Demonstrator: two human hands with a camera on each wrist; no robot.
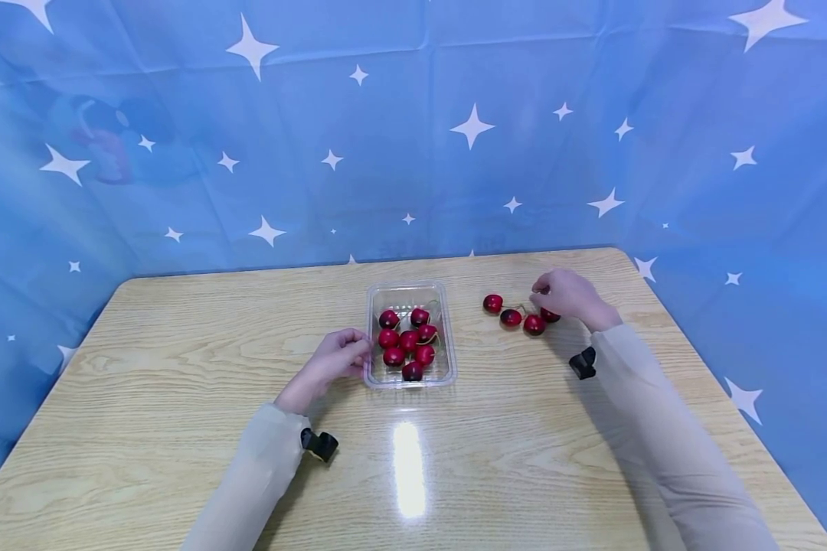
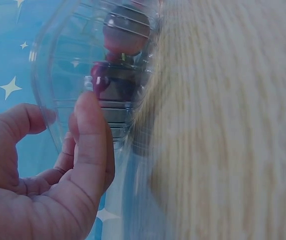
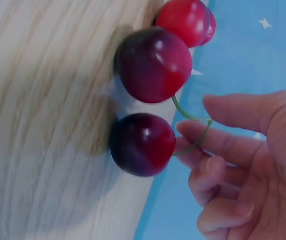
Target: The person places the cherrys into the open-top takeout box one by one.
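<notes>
A clear plastic box [image 1: 411, 384] holds several dark red cherries [image 1: 408, 340], some with green stems. My left hand [image 1: 338, 355] grips the box's left side, the thumb by the rim and the bent fingers [image 2: 90, 135] against the ribbed wall in the left wrist view. To the right of the box, several more cherries [image 1: 511, 317] rest on the table. Above them is my right hand [image 1: 570, 296]. In the right wrist view its thumb and forefinger pinch the green stem [image 3: 203, 120] joining two cherries [image 3: 145, 145], both low at the tabletop. The other right fingers are curled inward.
The wooden table [image 1: 200, 367] ends at a blue backdrop [image 1: 413, 115] with white stars, which also runs along both sides. Each cuff carries a small black wrist camera [image 1: 319, 444]. A bright light reflection lies on the tabletop in front of the box.
</notes>
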